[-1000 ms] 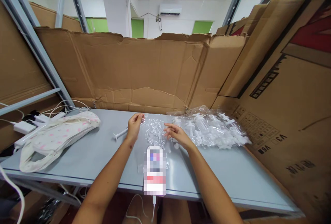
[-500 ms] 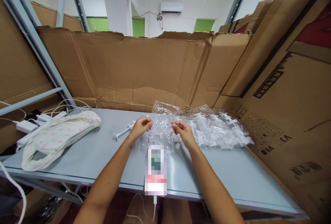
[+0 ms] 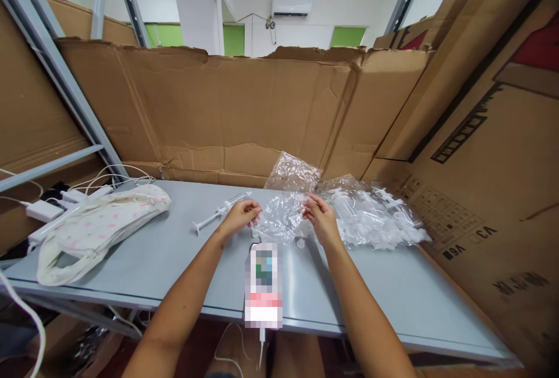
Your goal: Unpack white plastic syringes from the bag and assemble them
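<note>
Between my two hands a crinkled clear plastic bag [image 3: 280, 214] is spread above the table. My left hand [image 3: 238, 219] pinches its left edge, with thumb and fingertips together. At the right edge, the bent fingers of my right hand [image 3: 322, 218] close on the same bag. A large plastic syringe [image 3: 223, 210], its white plunger drawn out, lies on the table just left of my left hand. Below the bag sits a small white plastic part [image 3: 300, 243], near my right wrist. The bag partly covers other small white pieces.
A heap of clear bags with white plastic parts [image 3: 371, 218] lies on the right. A phone [image 3: 263, 285] on a cable rests at the front edge. A white cloth bag [image 3: 109, 226] and power strips [image 3: 48, 215] are at left. Cardboard walls [image 3: 240, 110] enclose the grey table [image 3: 192, 279].
The plastic bag is lifted and pulled to the right, its top standing higher against the cardboard. My right hand has moved right; my left hand has shifted slightly right.
</note>
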Available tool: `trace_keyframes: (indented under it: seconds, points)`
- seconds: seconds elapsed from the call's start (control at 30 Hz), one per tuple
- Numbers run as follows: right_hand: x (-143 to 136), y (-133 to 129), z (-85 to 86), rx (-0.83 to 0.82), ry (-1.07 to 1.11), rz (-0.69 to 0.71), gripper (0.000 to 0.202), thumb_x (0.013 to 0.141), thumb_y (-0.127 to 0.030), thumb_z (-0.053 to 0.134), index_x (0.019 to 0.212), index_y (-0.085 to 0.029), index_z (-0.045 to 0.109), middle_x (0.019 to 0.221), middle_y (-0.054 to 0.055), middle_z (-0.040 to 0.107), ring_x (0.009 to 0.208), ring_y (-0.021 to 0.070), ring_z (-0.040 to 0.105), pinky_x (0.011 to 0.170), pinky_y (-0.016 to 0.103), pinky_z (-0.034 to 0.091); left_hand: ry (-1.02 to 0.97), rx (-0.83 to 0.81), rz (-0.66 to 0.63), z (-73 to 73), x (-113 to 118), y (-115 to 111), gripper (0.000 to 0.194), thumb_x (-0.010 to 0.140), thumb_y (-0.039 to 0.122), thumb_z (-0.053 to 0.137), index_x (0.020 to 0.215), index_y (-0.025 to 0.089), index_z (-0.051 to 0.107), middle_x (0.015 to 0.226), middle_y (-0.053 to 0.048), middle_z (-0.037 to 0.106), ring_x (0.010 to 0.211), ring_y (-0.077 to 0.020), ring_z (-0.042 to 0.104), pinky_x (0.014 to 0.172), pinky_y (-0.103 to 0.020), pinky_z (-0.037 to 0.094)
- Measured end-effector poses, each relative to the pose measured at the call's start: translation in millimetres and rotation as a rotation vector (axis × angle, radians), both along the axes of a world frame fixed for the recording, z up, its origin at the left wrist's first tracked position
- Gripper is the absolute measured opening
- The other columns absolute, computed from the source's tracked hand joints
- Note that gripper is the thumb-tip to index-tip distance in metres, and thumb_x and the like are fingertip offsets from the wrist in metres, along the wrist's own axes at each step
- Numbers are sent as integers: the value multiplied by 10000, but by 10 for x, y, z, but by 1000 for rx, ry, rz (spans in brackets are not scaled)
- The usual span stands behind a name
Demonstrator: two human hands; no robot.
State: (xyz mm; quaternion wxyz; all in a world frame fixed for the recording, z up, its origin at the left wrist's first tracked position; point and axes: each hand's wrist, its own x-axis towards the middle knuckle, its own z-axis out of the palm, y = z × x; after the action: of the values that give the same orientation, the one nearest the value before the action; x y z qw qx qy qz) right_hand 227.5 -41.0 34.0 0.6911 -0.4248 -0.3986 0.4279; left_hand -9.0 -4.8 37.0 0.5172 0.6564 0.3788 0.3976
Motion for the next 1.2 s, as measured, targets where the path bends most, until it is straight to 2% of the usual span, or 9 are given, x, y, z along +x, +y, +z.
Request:
trace_keyframes:
  seconds: [0.07,0.17,0.3,0.57,0.67,0.77,0.87,0.97,1.2]
  points:
    - [-46,-20,7,-49,-34,104,420,639,-460,701,960,-198,629,647,-5,633,524,111,561,488,236,421,-52,21,81,4,21,2,326,696,444,639,772,138,560,605,2,580,468,-85,533,398,-182,384]
    - [-146,-59,28,-80,-191,224,348,618,-472,713,780,-169,651,574,-4,602,478,108,527,461,241,414,-95,35,166,21,36,3,315,693,426,641,782,133,565,608,6,572,468,-79,529,389,-173,381]
    - [-207,-75,42,-42,-285,163,333,608,-491,706,682,-173,640,519,-16,563,445,107,483,438,248,400,-141,58,223,31,47,2,303,703,418,631,765,127,570,613,-1,569,473,-70,516,383,-163,370]
    - [-45,-7,-40,-30,-255,75,312,643,-470,695,758,-181,671,540,-19,556,486,113,477,479,254,404,-53,-68,-4,65,26,-38,435,695,482,640,961,147,558,701,-24,621,534,-111,606,429,-181,421]
    - [-64,-30,-28,-42,-229,125,367,684,-514,649,831,-179,674,588,-9,569,500,114,502,494,259,418,-39,-33,24,35,38,-26,363,667,429,674,849,137,557,641,-15,612,511,-107,593,430,-184,414]
    - [-136,-85,11,-41,-160,297,467,737,-572,563,995,-190,636,717,24,622,566,133,575,532,272,452,-90,-1,111,8,64,-11,307,686,398,653,807,135,549,632,-12,611,490,-99,583,422,-182,401]
    - [-220,-118,29,-51,-189,419,495,671,-491,675,1068,-210,584,769,30,653,596,147,610,532,269,460,-149,25,182,5,88,-12,279,696,372,643,810,136,547,634,-4,610,481,-90,573,424,-181,403]
    - [-273,-98,5,-78,-206,357,452,587,-391,754,964,-202,589,669,-2,647,541,145,607,493,257,447,-186,38,183,10,107,-23,269,693,360,645,813,135,558,631,0,608,480,-88,571,431,-184,413]
    - [-248,-60,-6,-97,-114,213,321,583,-412,739,738,-163,608,627,18,652,506,133,605,465,242,444,-232,67,170,30,153,-38,223,693,286,634,836,116,620,673,-23,628,506,-91,566,485,-216,447]
